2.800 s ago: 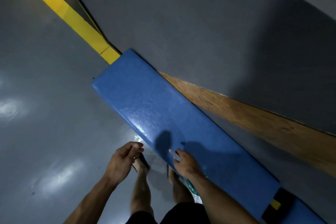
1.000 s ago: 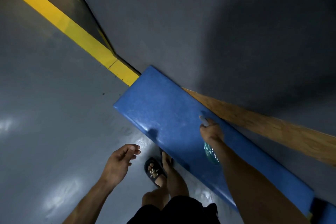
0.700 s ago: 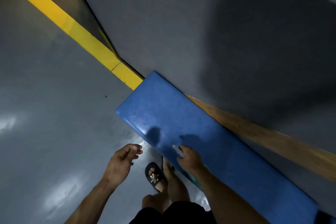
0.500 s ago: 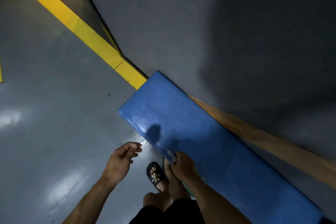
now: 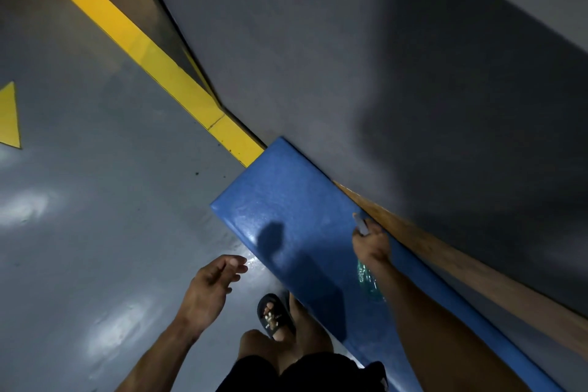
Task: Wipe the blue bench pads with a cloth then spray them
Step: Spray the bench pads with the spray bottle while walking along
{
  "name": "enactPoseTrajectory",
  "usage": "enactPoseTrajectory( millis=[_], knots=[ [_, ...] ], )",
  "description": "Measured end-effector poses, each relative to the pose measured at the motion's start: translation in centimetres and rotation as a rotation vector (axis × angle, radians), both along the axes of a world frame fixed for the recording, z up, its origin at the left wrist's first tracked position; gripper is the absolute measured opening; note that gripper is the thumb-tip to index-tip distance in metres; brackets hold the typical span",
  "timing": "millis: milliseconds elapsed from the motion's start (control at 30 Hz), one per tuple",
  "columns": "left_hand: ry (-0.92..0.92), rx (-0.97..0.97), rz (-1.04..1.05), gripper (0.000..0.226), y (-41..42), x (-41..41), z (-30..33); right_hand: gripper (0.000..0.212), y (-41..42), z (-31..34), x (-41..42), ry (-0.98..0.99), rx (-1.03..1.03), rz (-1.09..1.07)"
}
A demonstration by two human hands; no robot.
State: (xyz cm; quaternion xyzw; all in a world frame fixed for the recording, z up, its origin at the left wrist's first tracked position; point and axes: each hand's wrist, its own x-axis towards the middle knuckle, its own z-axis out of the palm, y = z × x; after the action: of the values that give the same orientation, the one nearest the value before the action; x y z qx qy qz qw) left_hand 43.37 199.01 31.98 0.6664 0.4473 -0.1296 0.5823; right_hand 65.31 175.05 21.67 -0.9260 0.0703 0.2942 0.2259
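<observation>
A long blue bench pad (image 5: pixel 302 216) runs from the middle of the view down to the lower right, set against a grey wall. My right hand (image 5: pixel 370 243) is over the pad's far edge, shut on a spray bottle (image 5: pixel 366 280). The bottle's teal body shows under my wrist and its pale nozzle (image 5: pixel 361 223) points toward the pad's far end. My left hand (image 5: pixel 210 286) hangs over the floor beside the pad's near edge, fingers apart and holding nothing. No cloth is in view.
A wooden strip (image 5: pixel 445 251) runs along the wall behind the pad. A yellow floor line (image 5: pixel 152 64) leads up to the pad's end, and a yellow arrow (image 5: pixel 9 118) marks the glossy grey floor at left. My sandalled foot (image 5: pixel 273 315) stands beside the pad.
My right hand has swept with the spray bottle from the pad's near edge across to its far edge by the wooden strip. My left hand has stayed beside the pad.
</observation>
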Motion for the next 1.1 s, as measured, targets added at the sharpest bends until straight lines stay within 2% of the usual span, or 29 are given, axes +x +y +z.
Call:
enactPoseTrajectory(
  millis=[133, 233, 300, 367, 467, 633, 767, 900, 1100],
  knots=[
    [0.009, -0.003, 0.012, 0.024, -0.1, 0.1, -0.1, 0.008, 0.2, 0.1, 0.3, -0.005, -0.011, 0.012],
    [0.013, -0.010, 0.022, 0.025, -0.3, 0.4, 0.1, 0.020, 0.6, 0.3, -1.6, 0.048, 0.084, 0.039],
    [0.010, -0.010, 0.036, 0.024, -0.1, 0.6, 0.2, 0.022, 1.0, 0.0, -3.4, 0.094, 0.140, 0.100],
    [0.004, -0.011, 0.043, 0.024, 0.2, 0.7, 0.2, 0.013, 1.5, -0.4, -5.5, 0.156, 0.161, 0.197],
    [0.009, -0.019, 0.047, 0.026, 0.6, 0.4, 0.2, 0.028, 2.8, -1.4, -8.3, 0.187, 0.184, 0.331],
    [0.000, -0.025, 0.040, 0.028, 2.3, -0.3, -0.1, 0.030, 5.4, -0.5, -11.0, 0.190, 0.128, 0.433],
    [-0.014, -0.031, 0.046, 0.025, 3.9, -0.5, 0.1, 0.024, 6.6, -0.6, -11.1, 0.140, 0.050, 0.366],
    [0.000, -0.026, 0.025, 0.026, 5.6, -1.1, -0.3, 0.012, 7.1, 0.0, -9.0, 0.114, 0.149, 0.204],
    [0.003, -0.044, -0.001, 0.026, 8.0, -1.3, -0.8, 0.012, 8.2, 1.2, -3.4, -0.011, 0.189, -0.011]
  ],
)
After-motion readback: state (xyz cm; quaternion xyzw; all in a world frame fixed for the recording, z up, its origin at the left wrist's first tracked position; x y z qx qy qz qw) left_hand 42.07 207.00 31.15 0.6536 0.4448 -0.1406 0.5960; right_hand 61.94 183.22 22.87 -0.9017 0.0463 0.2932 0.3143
